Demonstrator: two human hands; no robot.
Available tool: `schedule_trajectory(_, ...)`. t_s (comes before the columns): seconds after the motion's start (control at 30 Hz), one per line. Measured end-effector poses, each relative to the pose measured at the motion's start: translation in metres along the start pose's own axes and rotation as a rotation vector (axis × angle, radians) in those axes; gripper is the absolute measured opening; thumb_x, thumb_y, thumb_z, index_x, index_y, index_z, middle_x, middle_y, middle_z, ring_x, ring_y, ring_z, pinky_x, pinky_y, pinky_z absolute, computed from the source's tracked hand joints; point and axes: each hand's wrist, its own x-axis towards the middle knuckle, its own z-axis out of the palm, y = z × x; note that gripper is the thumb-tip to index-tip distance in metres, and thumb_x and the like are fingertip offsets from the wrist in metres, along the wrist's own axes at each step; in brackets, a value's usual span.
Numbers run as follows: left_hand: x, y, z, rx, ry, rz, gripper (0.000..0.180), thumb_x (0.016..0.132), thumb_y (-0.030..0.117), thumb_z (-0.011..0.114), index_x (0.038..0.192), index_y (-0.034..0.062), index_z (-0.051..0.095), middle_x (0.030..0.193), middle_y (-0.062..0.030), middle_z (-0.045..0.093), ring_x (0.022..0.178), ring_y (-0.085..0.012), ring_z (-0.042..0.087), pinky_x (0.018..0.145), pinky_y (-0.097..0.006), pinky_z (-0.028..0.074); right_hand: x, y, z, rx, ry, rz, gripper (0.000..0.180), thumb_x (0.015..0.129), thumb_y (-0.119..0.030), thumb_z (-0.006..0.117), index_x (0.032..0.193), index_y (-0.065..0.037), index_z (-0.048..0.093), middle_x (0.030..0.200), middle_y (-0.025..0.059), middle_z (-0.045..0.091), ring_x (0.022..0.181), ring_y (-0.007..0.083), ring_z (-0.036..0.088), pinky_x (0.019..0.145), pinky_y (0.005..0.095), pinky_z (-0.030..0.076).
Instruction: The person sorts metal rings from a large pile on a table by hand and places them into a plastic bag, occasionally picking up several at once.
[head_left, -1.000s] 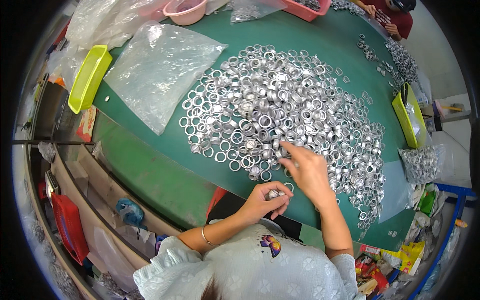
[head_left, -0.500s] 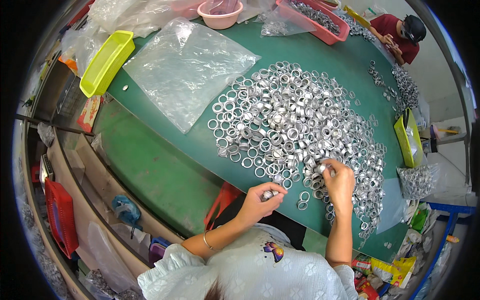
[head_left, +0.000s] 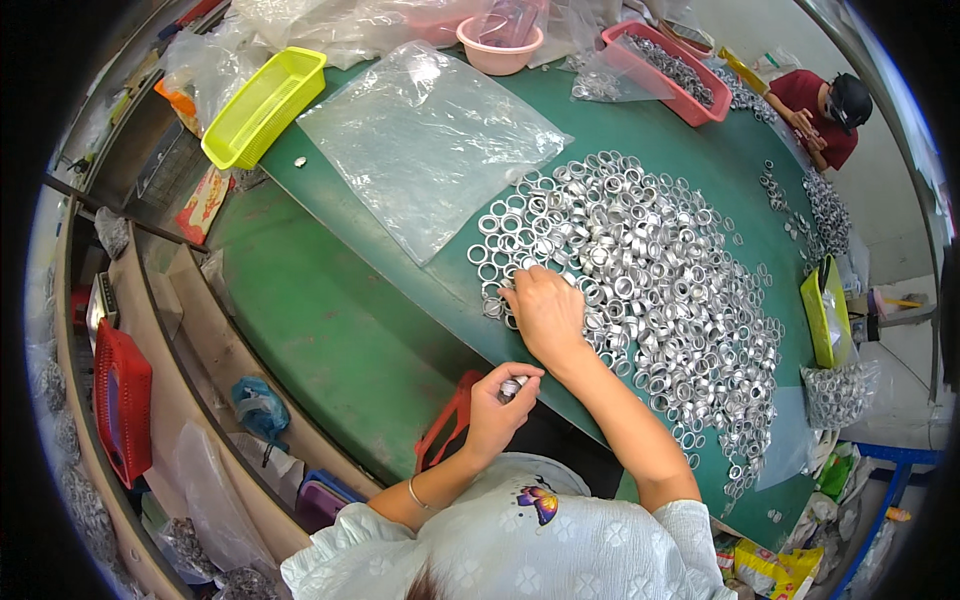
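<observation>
A wide heap of silver metal rings (head_left: 660, 270) lies spread over the green table (head_left: 400, 300). My left hand (head_left: 500, 405), with a bangle on its wrist, is closed around some of these rings just off the table's near edge; silver shows between thumb and fingers. Palm down, my right hand (head_left: 548, 312) reaches across to the left part of the heap. Its fingertips are bent down among the rings there, and whether it pinches one is hidden.
A clear plastic bag (head_left: 430, 140) lies flat left of the heap, near a yellow-green basket (head_left: 265, 108). Along the far side stand a pink bowl (head_left: 500, 60) and a pink tray of metal parts (head_left: 690, 105). Another person (head_left: 815, 115) sits at the far right. A red basket (head_left: 122, 400) rests on left shelving.
My right hand has swung left from the heap's near right part to its left edge. The left hand stays closed on its rings, slightly lower and further left. The view has shifted.
</observation>
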Motion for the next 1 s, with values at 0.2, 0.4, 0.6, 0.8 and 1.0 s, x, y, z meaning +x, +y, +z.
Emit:
schedule_trajectory(0.2,-0.003,0.003,-0.016,-0.059,0.061,0.016,0.011,0.086,0.005,0.057,0.096,0.0015,0.06,0.065,0.0036,0.048,0.05,0.0001,0.038,0.038,-0.015,0.025,0.001,-0.003,-0.002,0.127,0.121,0.085,0.01,0.073,-0.012,0.064,0.072,-0.004,0.059,0.068,0.0105,0.06,0.064,0.0275,0.061,0.051,0.0352,0.047)
schedule_trajectory(0.4,0.016,0.009,-0.018,-0.118,0.063,0.067,0.011,0.087,0.006,0.056,0.097,0.0006,0.057,0.066,0.0009,0.047,0.05,-0.0031,0.038,0.038,-0.017,0.027,-0.025,0.047,-0.054,1.634,0.02,0.773,0.02,0.084,-0.004,0.052,0.104,-0.002,0.054,0.078,0.0083,0.058,0.048,0.0118,0.05,0.038,0.0153,0.034)
schedule_trajectory(0.6,0.016,0.011,-0.005,-0.075,0.072,0.084,0.012,0.087,0.007,0.057,0.096,0.001,0.055,0.065,0.0017,0.045,0.049,-0.0029,0.036,0.037,-0.017,0.025,-0.093,0.081,-0.099,2.253,0.38,0.934,0.027,0.082,-0.007,0.056,0.108,-0.003,0.052,0.098,0.0121,0.057,0.071,0.0154,0.053,0.05,0.0193,0.042)
schedule_trajectory(0.8,0.021,-0.013,0.022,0.079,0.051,0.142,0.009,0.086,0.002,0.052,0.095,0.0003,0.055,0.07,-0.0022,0.049,0.051,-0.0055,0.041,0.04,-0.019,0.031,-0.214,0.163,-0.172,2.234,0.786,0.882,0.028,0.085,-0.014,0.059,0.109,0.0,0.051,0.085,0.0075,0.051,0.066,0.0122,0.049,0.045,0.0175,0.036)
schedule_trajectory(1.0,0.033,-0.012,0.022,0.307,0.134,0.278,0.011,0.09,0.009,0.05,0.099,0.0029,0.052,0.063,0.0,0.046,0.048,-0.004,0.038,0.038,-0.018,0.026,-0.268,0.261,-0.292,1.618,1.371,0.886,0.023,0.085,-0.003,0.053,0.107,0.0,0.049,0.081,0.0101,0.053,0.068,0.0196,0.054,0.058,0.0256,0.048)
